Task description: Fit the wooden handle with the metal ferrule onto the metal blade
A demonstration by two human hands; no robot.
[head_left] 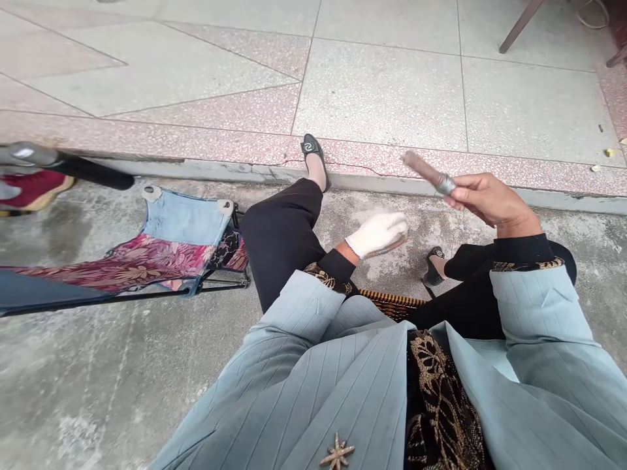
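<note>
Up-left points the brush [427, 172] (blurred) in the right hand [487, 199].

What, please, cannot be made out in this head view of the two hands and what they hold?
- Stick-like tool in the right hand: motion-blurred, type unclear.
- Flat brown object under the gloved left hand: mostly covered.
- Folding stool: cut off at the left edge.

The seated person's right hand [482, 199] is raised over the knee, closed around the metal-banded end of a brown stick-like tool [427, 172] that angles up and left, blurred. The left hand [377, 233], in a white glove, rests low between the legs on a thin brownish piece [392, 247] above the concrete floor [98, 385]. A folding stool [161, 251] with patterned fabric stands to the left.
</note>
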